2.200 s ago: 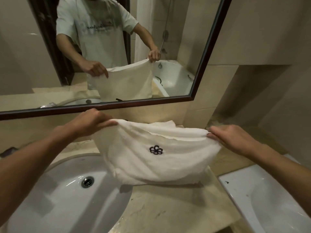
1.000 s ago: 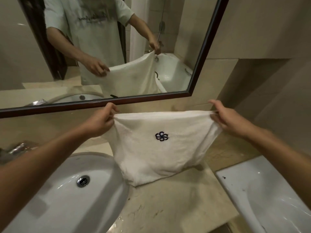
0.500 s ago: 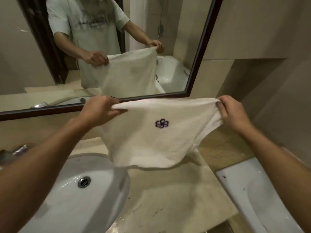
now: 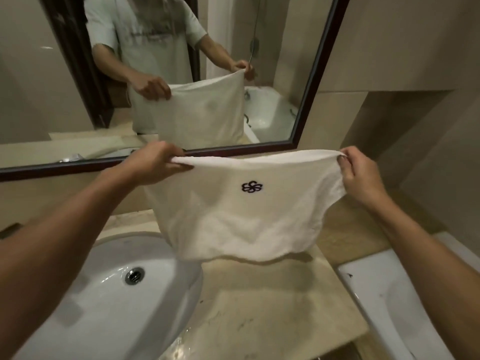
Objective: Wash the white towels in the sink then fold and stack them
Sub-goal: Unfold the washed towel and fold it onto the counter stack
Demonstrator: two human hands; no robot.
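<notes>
White terry cloth hangs between my two hands at the middle of the frame: the towel is held up clear of the surface, its lower edge sagging free above the stone and not touching it, as far as I can tell. My left hand pinches the upper left corner, fingers curled over the bunched hem; my right hand pinches the upper right corner the same way, thumb and fingers closed on the cloth. A dark flower logo sits just below the top edge, near the centre.

The sink lies at lower left, with water pooled on the surface by its rim. A second white basin shows at lower right. The mirror across the top of the frame shows the same towel from its far side.

I judge the cloth soft and limp. It bellies down in the middle and wrinkles near my right hand, so it has no stiffness to rely on. If it is wet from washing it will be heavier and will cling to itself. The corners are the right hold: gripping both keeps the top edge taut and square for folding. Lowering it onto the dry part of the surface, away from the puddle, seems wise.
</notes>
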